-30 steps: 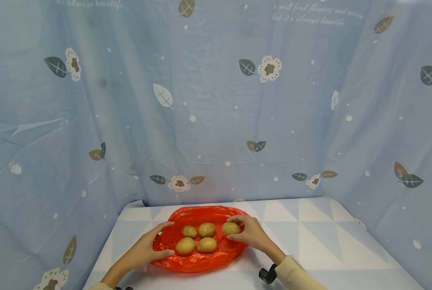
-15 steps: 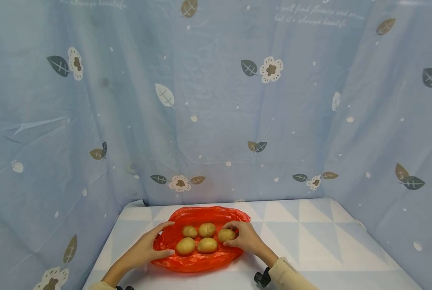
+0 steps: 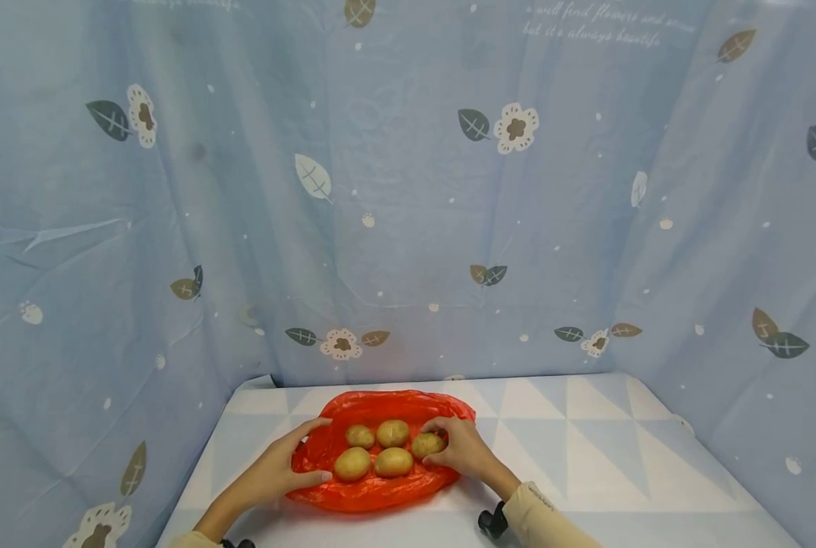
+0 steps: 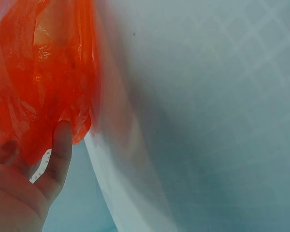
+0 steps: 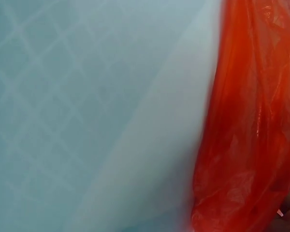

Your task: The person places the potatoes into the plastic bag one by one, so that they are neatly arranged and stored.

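Observation:
In the head view a red plastic bag [image 3: 360, 498], its mouth spread wide, lies on the table with several potatoes [image 3: 393, 462] in it. My left hand [image 3: 278, 466] holds the bag's left edge, thumb and index finger spread apart over the rim. Bag film hangs between the thumb and fingers in the left wrist view. At the right side of the bag, my right hand [image 3: 464, 449] pinches a potato [image 3: 427, 445] between thumb and fingers, level with the others. The right wrist view shows mostly the bag's outer side [image 5: 246, 135]; the potato is hidden there.
A pale tablecloth [image 3: 586, 457] with triangle shapes covers the table. Blue printed curtains [image 3: 408, 190] close off the back and both sides. A black strap device [image 3: 493, 522] sits at the right wrist.
My right hand has carried its potato left and slightly nearer, towards the other potatoes in the bag, then almost stopped. The left hand has stayed at the bag's edge.

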`<state>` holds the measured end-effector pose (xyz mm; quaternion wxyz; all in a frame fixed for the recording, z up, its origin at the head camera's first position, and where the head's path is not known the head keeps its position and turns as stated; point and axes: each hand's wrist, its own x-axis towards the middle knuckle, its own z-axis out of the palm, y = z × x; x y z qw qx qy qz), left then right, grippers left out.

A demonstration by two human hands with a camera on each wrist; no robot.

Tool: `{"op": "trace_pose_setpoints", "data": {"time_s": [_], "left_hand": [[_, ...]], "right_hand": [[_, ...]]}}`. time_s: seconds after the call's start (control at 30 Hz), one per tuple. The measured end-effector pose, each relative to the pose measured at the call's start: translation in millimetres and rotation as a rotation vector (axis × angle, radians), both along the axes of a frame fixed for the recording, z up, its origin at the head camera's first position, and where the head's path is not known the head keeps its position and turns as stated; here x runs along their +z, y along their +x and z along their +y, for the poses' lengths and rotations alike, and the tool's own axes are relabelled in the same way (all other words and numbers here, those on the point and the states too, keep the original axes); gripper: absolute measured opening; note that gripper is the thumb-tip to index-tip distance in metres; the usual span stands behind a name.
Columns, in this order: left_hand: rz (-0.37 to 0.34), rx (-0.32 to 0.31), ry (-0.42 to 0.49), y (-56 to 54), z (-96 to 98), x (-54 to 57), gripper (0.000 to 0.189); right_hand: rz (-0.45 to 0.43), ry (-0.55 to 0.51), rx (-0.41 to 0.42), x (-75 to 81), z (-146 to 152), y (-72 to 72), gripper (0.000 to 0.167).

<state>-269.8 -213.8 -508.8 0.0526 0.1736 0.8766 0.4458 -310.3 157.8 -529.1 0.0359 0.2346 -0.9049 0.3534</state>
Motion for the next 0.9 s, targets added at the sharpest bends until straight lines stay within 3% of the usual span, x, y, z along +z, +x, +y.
{"op": "trace_pose_setpoints", "data": {"time_s": [0.53, 0.7, 0.9], "left_hand": [[0.021, -0.012, 0.005, 1.1, 2.1, -0.5, 0.082], [0.089, -0.012, -0.035, 2.8, 0.8, 5.9, 0.077], [0.196, 0.040, -0.117, 5.2, -3.5, 18.7, 0.068]], "right_hand": [[-0.013, -0.002, 0.005, 2.9, 6, 4.7, 0.037], [0.054, -0.029, 0.004, 11.7, 21, 7.0, 0.034], [0.138, -0.122, -0.087, 32.9, 55, 15.0, 0.029]]}}
